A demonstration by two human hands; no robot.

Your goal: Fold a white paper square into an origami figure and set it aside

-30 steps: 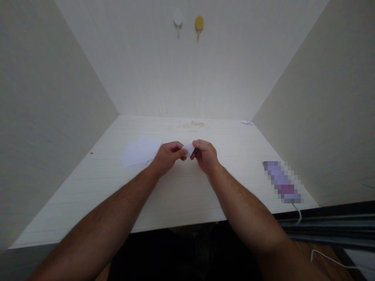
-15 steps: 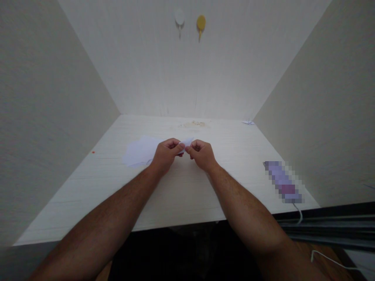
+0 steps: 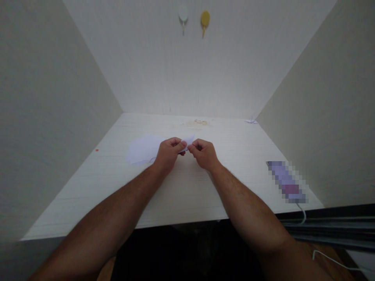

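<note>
A small folded piece of white paper is pinched between both hands over the middle of the pale wooden desk. My left hand grips its left end with closed fingers. My right hand pinches its right end, fingers curled. Just left of my left hand, several loose white paper sheets lie flat on the desk.
A pixelated purple object with a white cable lies at the desk's right edge. A tiny folded paper figure sits in the back right corner. A pale stain marks the back. Two wall hooks, white and yellow, hang above.
Both hands drew slightly closer together and farther from me, and the paper between them has turned so less of it shows. The view has shifted a little.
</note>
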